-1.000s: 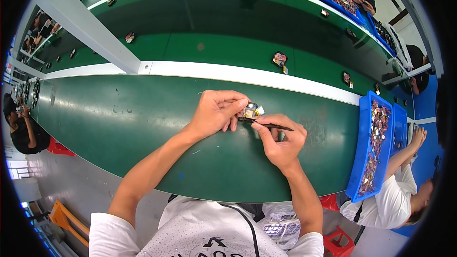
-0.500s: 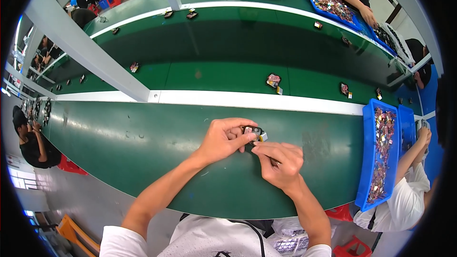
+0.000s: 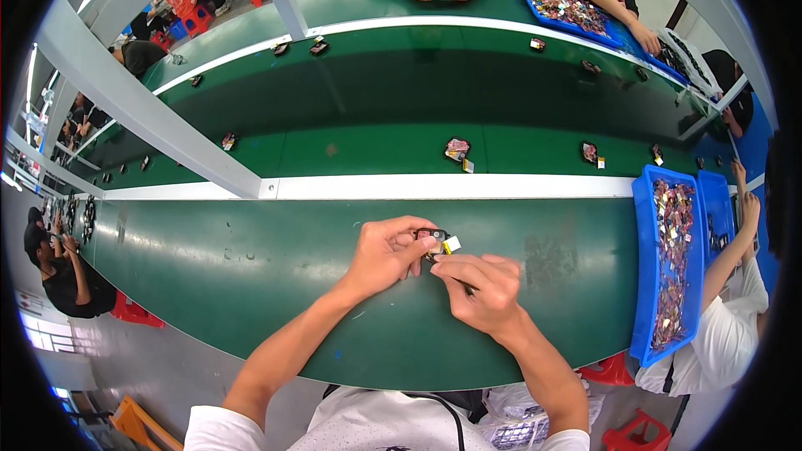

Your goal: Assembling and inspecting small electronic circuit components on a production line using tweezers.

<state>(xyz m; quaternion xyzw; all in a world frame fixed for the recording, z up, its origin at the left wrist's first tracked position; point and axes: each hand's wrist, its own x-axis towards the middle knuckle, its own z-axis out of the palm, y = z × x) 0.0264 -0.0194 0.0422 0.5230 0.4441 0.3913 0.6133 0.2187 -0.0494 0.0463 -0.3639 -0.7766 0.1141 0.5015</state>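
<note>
green matte belt (image 3: 251,284) lies under both hands; left hand (image 3: 386,255) pinches a small boxy dark part (image 3: 434,240) with a yellow tab, right hand (image 3: 484,291) grips a thin dark tool (image 3: 464,286) beside it.

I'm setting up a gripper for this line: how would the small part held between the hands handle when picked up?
The small part is pinched by the left hand fingertips alone, so probably light. It looks boxy and rigid, unlikely to roll. The right hand works it with a thin tool, suggesting delicate pieces.
</note>
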